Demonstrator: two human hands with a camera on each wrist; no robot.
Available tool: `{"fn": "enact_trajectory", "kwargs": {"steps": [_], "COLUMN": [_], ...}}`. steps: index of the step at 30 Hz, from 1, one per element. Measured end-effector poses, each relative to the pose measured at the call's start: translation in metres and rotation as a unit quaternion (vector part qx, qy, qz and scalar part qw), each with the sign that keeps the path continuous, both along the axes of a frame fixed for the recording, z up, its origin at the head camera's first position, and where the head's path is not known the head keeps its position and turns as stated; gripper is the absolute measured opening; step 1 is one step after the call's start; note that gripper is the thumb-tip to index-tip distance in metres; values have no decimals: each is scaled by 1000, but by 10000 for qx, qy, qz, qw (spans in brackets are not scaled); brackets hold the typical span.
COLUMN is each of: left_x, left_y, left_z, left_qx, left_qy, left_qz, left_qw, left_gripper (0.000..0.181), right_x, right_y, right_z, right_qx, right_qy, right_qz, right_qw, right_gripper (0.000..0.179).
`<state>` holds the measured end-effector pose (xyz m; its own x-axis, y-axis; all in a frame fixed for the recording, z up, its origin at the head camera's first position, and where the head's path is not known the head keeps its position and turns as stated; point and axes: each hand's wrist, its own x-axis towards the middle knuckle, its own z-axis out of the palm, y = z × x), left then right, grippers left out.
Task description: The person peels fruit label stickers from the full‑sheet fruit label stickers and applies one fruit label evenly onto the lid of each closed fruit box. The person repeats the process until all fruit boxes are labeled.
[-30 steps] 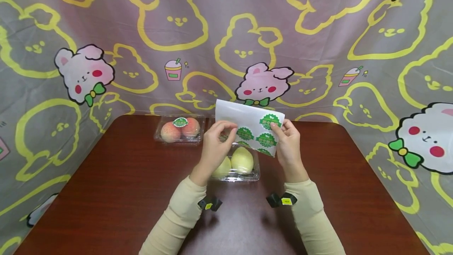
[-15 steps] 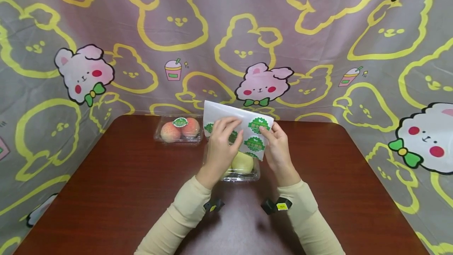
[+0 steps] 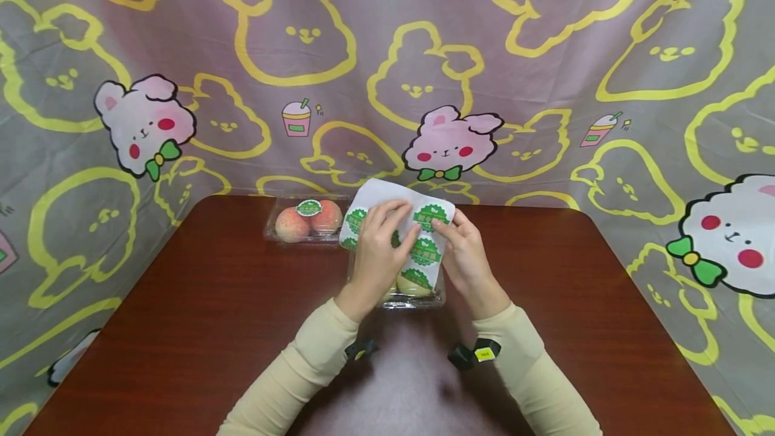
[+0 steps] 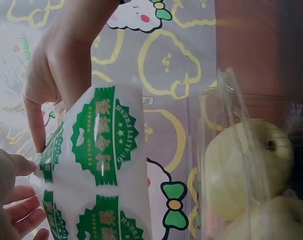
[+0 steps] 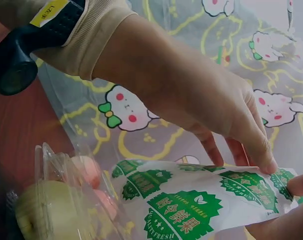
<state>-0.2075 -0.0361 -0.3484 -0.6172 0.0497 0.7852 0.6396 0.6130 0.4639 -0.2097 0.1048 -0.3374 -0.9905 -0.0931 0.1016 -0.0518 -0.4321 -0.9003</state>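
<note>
A white sheet of green fruit-label stickers (image 3: 387, 192) is held up over a clear plastic clamshell box (image 3: 396, 302). My right hand (image 3: 471, 258) pinches the sheet's right side, thumb on its printed face and fingers behind. My left hand (image 3: 378, 251) is in front of the sheet, fingers bent and thumb apart from them, fingertips right at the stickers. In the right wrist view the left thumb lies near one sticker (image 5: 249, 187) by the sheet's edge. Pale yellow-green, pear-like fruits (image 4: 246, 160) sit in the box, partly hidden by sheet and left hand.
Another clear box (image 3: 272, 231) holding two pink-red peaches (image 3: 325, 216) stands at the back left, a green label (image 3: 309, 208) on its lid. Both stand on a dark red-brown table (image 3: 200, 315). A patterned curtain (image 3: 339, 66) surrounds the back and sides.
The sheet has shifted left and a little down, covering more of the pear-like fruits, and now curves. Both hands have moved with it; the left hand is now over the sheet's middle.
</note>
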Motion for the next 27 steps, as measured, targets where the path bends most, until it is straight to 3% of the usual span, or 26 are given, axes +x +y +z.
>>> {"fn": "enact_trajectory", "kwargs": {"steps": [10, 17, 27], "left_x": [-6, -9, -14], "left_y": [-5, -7, -6], "left_z": [-2, -9, -17], "left_qx": [59, 27, 112], "left_qy": [-333, -740, -991], "left_qz": [-290, -204, -176], "left_qw": [9990, 9970, 9949], "left_gripper": [30, 25, 23], "right_x": [-5, -11, -18], "right_y": [3, 1, 1], "right_z": [-6, -15, -23], "right_qx": [128, 279, 589], "right_qy": [-404, -729, -765], "right_qz": [464, 298, 183], "right_qw": [9980, 9965, 9952], "right_gripper": [20, 19, 35]}}
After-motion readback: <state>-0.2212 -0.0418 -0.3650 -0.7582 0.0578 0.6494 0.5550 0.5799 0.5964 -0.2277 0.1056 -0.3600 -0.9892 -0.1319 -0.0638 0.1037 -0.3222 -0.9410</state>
